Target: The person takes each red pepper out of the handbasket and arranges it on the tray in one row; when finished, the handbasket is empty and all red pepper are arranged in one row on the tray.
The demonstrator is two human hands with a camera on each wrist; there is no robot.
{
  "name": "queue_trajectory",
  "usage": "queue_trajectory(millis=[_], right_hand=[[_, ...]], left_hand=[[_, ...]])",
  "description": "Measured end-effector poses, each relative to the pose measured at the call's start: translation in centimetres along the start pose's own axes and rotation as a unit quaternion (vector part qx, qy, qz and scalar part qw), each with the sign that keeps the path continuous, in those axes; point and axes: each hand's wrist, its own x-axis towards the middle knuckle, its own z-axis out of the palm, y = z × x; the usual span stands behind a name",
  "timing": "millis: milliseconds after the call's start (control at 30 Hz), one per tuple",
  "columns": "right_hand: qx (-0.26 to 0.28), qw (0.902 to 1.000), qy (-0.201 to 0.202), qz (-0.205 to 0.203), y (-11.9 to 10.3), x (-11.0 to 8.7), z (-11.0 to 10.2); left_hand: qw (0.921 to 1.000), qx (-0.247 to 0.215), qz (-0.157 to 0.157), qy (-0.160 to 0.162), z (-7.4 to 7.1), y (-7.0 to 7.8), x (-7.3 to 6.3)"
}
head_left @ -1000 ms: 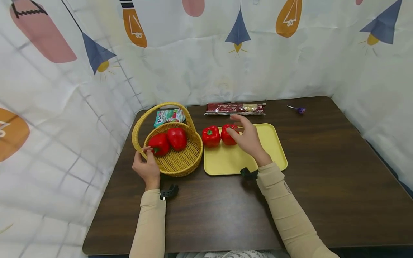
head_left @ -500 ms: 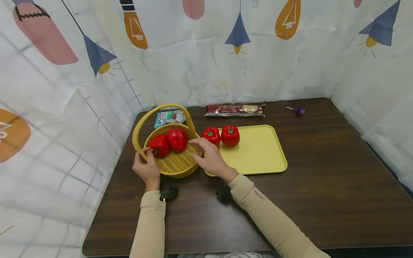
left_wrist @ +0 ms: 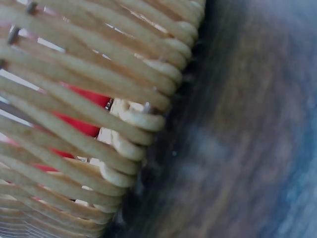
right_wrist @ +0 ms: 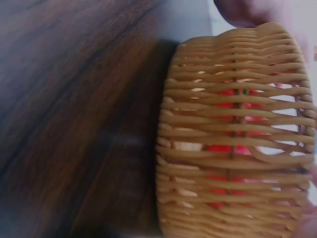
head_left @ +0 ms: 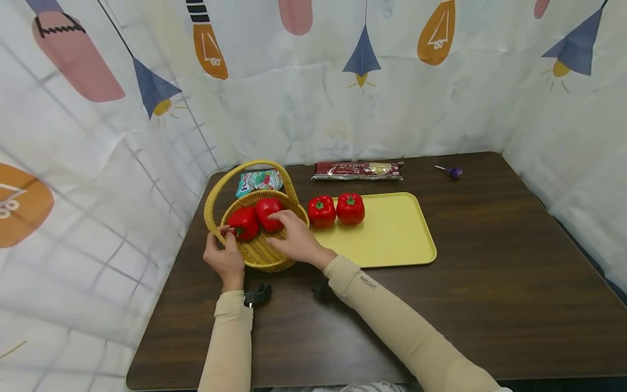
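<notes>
In the head view a yellow wicker basket (head_left: 264,261) stands at the left of the table. Two red bell peppers lie inside: one on its side (head_left: 243,223), the other (head_left: 268,211) to its right. My left hand (head_left: 226,261) grips the basket's left rim by the foot of its handle. Over the basket's right part is my right hand (head_left: 296,239), thumb and fingers spread apart, fingertips right at the right-hand pepper. Both wrist views show the woven wall (left_wrist: 74,114) close up, with red through its gaps. Two more red bell peppers (head_left: 321,211) (head_left: 350,208) sit on a yellow tray (head_left: 392,234).
Behind the basket lies a teal snack packet (head_left: 258,181). A dark red spaghetti packet (head_left: 357,171) lies beyond the tray, and a purple lollipop (head_left: 455,172) toward the back right. A printed curtain (head_left: 303,109) closes off the back and sides of the brown table (head_left: 490,305).
My right hand has moved left from the tray's peppers to over the basket. The left hand keeps its grip on the rim, and the peppers stay where they were.
</notes>
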Motion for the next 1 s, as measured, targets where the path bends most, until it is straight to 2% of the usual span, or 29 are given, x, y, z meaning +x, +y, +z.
queue_trajectory(millis=[133,300,433,733,1000], right_hand=[[-0.013,0.9991,0.015,0.039,0.1,1.0,0.5],[-0.022,0.9951,0.027,0.093,0.2,2.4,1.2],[-0.029,0.9918,0.036,0.119,0.3,3.1,1.6],[-0.070,0.9840,0.037,0.160,0.4,4.5,2.2],[-0.088,0.9819,0.020,0.167,0.2,4.9,2.5]], left_hand=[[1.0000,0.002,0.005,0.000,-0.1,0.2,0.0],[1.0000,-0.003,-0.005,0.001,-0.2,0.4,-0.1],[0.9999,-0.012,-0.009,-0.002,-0.2,0.2,-0.1],[0.9996,-0.027,-0.007,-0.007,-0.2,0.1,-0.1],[0.9996,-0.022,-0.015,-0.010,-0.3,0.2,-0.1]])
